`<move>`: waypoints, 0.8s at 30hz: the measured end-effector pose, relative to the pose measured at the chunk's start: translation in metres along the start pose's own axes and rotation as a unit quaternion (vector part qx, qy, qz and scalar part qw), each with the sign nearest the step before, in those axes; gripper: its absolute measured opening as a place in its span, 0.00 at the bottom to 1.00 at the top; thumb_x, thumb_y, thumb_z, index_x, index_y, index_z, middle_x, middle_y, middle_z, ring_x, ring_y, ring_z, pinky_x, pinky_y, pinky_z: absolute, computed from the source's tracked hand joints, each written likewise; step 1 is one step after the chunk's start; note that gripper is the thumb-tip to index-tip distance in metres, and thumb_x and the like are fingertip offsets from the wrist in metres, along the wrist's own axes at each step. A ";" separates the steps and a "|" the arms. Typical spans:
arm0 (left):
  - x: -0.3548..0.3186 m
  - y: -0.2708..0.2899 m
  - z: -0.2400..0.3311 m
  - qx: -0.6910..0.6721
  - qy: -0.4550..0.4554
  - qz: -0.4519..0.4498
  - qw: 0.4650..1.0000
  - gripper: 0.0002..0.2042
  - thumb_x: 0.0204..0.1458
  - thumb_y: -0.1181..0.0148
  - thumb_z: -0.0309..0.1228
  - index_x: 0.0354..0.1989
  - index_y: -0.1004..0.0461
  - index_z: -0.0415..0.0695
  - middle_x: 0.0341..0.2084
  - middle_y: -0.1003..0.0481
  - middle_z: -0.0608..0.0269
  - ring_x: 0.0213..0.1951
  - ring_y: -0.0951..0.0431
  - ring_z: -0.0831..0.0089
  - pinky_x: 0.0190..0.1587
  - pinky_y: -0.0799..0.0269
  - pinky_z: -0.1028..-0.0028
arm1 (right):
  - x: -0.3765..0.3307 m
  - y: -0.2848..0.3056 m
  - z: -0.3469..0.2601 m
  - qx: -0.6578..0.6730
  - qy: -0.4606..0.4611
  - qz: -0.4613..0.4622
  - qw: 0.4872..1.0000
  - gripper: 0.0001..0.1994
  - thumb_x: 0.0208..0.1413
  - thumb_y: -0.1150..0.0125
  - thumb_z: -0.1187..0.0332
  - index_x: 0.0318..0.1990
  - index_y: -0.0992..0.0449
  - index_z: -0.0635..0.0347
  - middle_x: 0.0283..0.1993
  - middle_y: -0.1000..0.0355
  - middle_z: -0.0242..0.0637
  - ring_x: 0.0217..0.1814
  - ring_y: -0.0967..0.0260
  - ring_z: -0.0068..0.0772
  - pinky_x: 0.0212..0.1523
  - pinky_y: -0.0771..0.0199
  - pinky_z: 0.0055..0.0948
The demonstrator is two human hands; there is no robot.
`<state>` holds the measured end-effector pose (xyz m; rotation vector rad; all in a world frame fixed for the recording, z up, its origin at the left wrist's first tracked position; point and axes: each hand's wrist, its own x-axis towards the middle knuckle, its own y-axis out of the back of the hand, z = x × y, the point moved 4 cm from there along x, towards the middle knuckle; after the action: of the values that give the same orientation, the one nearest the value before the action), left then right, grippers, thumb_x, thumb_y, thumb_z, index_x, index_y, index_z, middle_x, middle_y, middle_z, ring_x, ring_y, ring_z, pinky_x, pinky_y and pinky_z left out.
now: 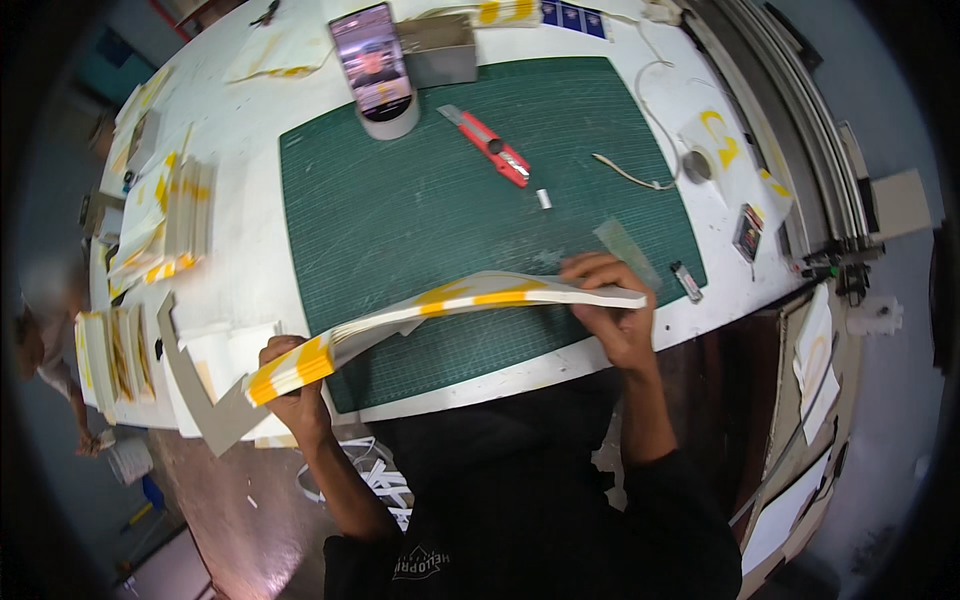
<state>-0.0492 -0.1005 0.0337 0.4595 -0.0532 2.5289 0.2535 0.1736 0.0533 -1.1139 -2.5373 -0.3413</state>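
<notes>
A thick stack of paper sheets (470,292), white with yellow printing along its edge, bows upward over the near edge of the green cutting mat (385,210). My left hand (297,402) is closed round its left end, which hangs lower and tilts down beyond the mat. At the other end, my right hand (617,318) grips the stack, thumb below and fingers on top. Farther back on the mat lies a red utility knife (495,148), with a small white piece (544,199) beside it.
A phone (372,65) stands upright at the mat's far edge, by a grey box (440,50). Stacked yellow-and-white sheets (180,215) and a grey board corner (215,420) lie at left. To the right are a cable (630,180) and metal rails (800,120). Another person (55,330) is far left.
</notes>
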 end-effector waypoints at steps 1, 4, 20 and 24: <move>0.001 -0.001 -0.004 0.011 -0.019 0.018 1.000 0.16 0.54 0.27 0.27 0.48 0.26 0.37 0.43 0.26 0.57 0.43 0.24 0.69 0.51 0.28 0.71 | 0.003 -0.005 0.000 0.021 0.011 0.010 1.000 0.11 0.56 0.32 0.80 0.45 0.25 0.64 0.49 0.21 0.47 0.51 0.24 0.37 0.54 0.25 0.36; 0.002 -0.017 0.009 0.016 0.038 0.128 0.991 0.12 0.58 0.29 0.25 0.46 0.25 0.36 0.41 0.25 0.60 0.42 0.26 0.74 0.52 0.29 0.72 | 0.004 -0.013 0.001 0.013 -0.074 0.058 0.995 0.09 0.59 0.32 0.80 0.45 0.24 0.65 0.49 0.21 0.48 0.49 0.23 0.33 0.51 0.24 0.33; -0.019 0.032 -0.040 0.038 0.047 0.034 0.998 0.24 0.55 0.25 0.36 0.55 0.27 0.37 0.47 0.23 0.55 0.48 0.22 0.64 0.58 0.27 0.62 | -0.024 -0.009 0.008 0.033 -0.039 0.086 0.995 0.12 0.59 0.40 0.80 0.51 0.26 0.63 0.51 0.22 0.46 0.52 0.24 0.34 0.56 0.27 0.35; -0.023 0.041 -0.049 -0.014 0.075 0.032 0.997 0.28 0.56 0.26 0.31 0.63 0.28 0.32 0.52 0.22 0.53 0.50 0.21 0.66 0.60 0.27 0.65 | -0.015 -0.012 0.008 0.035 -0.019 0.075 0.996 0.10 0.64 0.42 0.80 0.52 0.27 0.65 0.53 0.23 0.47 0.54 0.26 0.35 0.58 0.28 0.36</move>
<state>-0.0692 -0.1406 -0.0180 0.2582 -0.0473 2.6147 0.2522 0.1579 0.0392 -1.2855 -2.4590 -0.1913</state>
